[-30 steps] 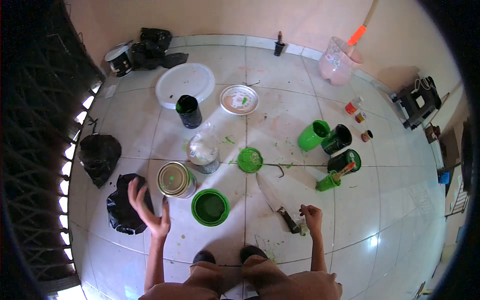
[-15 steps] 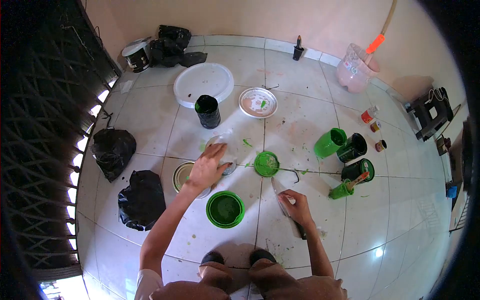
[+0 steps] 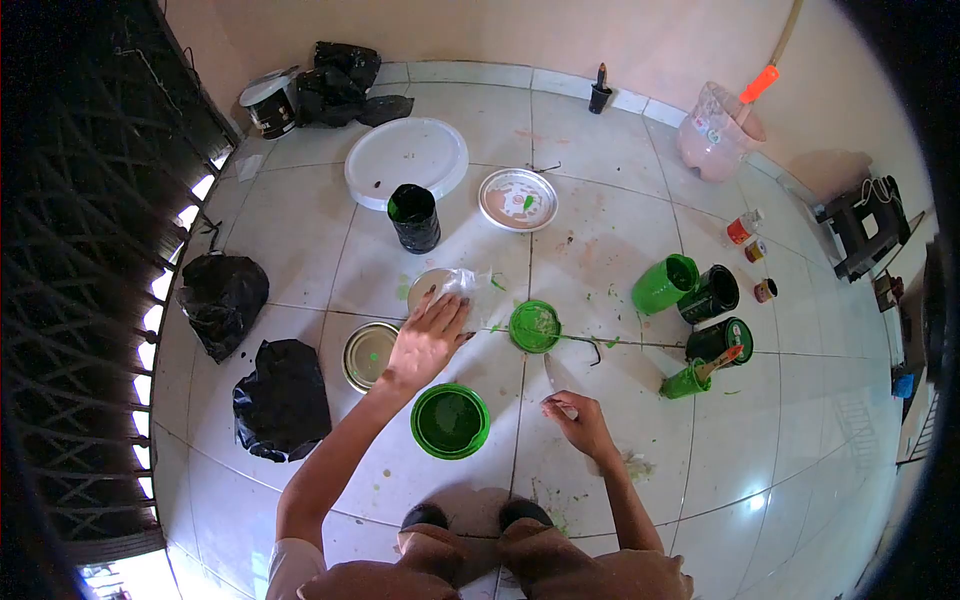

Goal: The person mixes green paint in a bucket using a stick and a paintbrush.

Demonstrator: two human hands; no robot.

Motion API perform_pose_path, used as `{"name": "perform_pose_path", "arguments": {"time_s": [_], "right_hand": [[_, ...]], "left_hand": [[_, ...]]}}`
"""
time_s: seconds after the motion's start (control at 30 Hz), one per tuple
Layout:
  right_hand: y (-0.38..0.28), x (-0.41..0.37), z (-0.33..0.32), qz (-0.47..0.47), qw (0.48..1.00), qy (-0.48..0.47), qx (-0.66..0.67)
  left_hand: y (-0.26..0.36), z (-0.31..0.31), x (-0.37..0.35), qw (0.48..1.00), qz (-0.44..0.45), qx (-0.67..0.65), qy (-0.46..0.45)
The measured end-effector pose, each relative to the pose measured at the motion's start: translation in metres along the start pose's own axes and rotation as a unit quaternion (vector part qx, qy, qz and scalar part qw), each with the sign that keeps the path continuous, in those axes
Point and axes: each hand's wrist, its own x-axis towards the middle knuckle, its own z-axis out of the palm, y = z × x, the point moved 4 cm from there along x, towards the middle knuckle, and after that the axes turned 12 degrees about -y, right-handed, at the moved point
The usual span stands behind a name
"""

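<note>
My left hand point(image 3: 430, 337) lies over a crumpled clear plastic bag point(image 3: 466, 283), fingers stretched out and touching it. Partly under the plastic is a round, flat, pale piece point(image 3: 424, 289). Just left of my wrist sits a metal lid point(image 3: 362, 352) with a green spot. My right hand point(image 3: 583, 425) is low over the floor tiles, its fingers pinched together; what they hold is hidden. A thin blade point(image 3: 551, 374) shows just beyond those fingertips. An open can of green paint point(image 3: 450, 421) stands between my arms. A green-smeared lid point(image 3: 534, 327) lies ahead of my right hand.
A dark paint-coated container point(image 3: 414, 220) stands before a large white lid point(image 3: 405, 165). At right are a green cup point(image 3: 664, 285), dark cans point(image 3: 718, 342) and a brush point(image 3: 718, 361) in a small green container. Black bags point(image 3: 282, 400) lie left. A bent wire point(image 3: 580, 341) crosses the tiles.
My left hand has shifted slightly down and right, showing more of the plastic and the pale round piece. My right hand has moved slightly down and left, covering the blade's black handle.
</note>
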Motion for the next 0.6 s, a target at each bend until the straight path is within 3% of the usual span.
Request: {"name": "perform_pose_path", "arguments": {"time_s": [0.23, 0.33, 0.4, 0.47, 0.57, 0.6], "right_hand": [[-0.019, 0.021, -0.006, -0.024, 0.998, -0.024, -0.044], [-0.040, 0.056, -0.005, -0.087, 0.996, 0.015, -0.020], [-0.041, 0.097, 0.002, -0.106, 0.980, 0.006, 0.166], [-0.038, 0.141, 0.009, -0.127, 0.978, 0.055, 0.158], [-0.077, 0.179, 0.024, -0.127, 0.972, -0.029, 0.195], [-0.076, 0.190, 0.030, -0.069, 0.976, -0.042, 0.205]], "left_hand": [[0.000, 0.011, 0.004, 0.999, -0.013, -0.050, -0.004], [-0.002, 0.016, 0.003, 0.999, 0.001, -0.038, -0.010], [-0.002, 0.012, 0.002, 0.999, 0.008, -0.014, -0.029], [-0.002, 0.014, 0.004, 0.999, -0.017, -0.030, -0.029], [-0.002, 0.016, 0.001, 0.997, -0.047, -0.045, -0.042], [-0.002, 0.017, 0.000, 0.996, -0.057, -0.050, -0.048]]}}
